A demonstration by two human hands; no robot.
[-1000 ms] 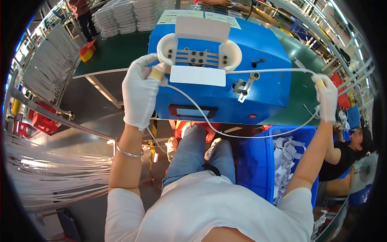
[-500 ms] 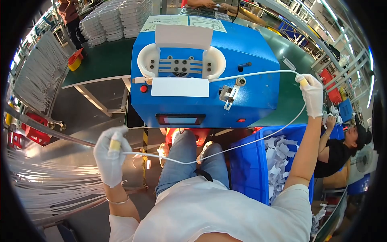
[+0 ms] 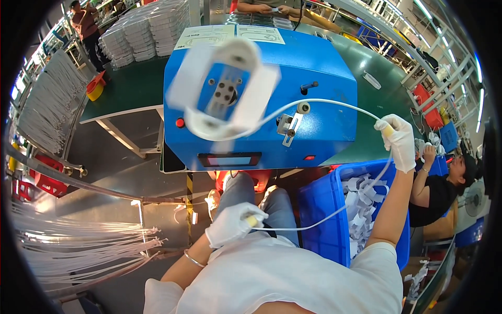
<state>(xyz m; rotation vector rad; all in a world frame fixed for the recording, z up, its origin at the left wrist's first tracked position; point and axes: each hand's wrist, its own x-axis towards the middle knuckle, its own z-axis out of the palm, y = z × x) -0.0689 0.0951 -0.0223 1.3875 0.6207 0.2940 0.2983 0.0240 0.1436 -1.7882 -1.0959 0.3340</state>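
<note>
A white cable (image 3: pixel 334 100) runs from the winding head (image 3: pixel 222 94) of a blue machine (image 3: pixel 329 68) to my gloved right hand (image 3: pixel 396 141), which is closed round it. From there the cable sags in a loop over the blue bin to my gloved left hand (image 3: pixel 235 224), closed on it near my waist. Both gloves have yellowish patches at the fingertips. Two rounded white blocks and two white flaps make up the winding head. It is tilted and smeared by motion, with cable lying along its lower right edge.
A blue bin (image 3: pixel 319 212) of white paper strips (image 3: pixel 361 209) stands at my right knee. Many white cables (image 3: pixel 83 248) hang at the left. Clear trays (image 3: pixel 141 34) are stacked on the green table (image 3: pixel 130 78). A co-worker (image 3: pixel 439 193) sits at the right.
The winding head has turned from level to steeply tilted. My left hand has come right and nearer my body with the cable. My right hand has dropped slightly, still gripping it.
</note>
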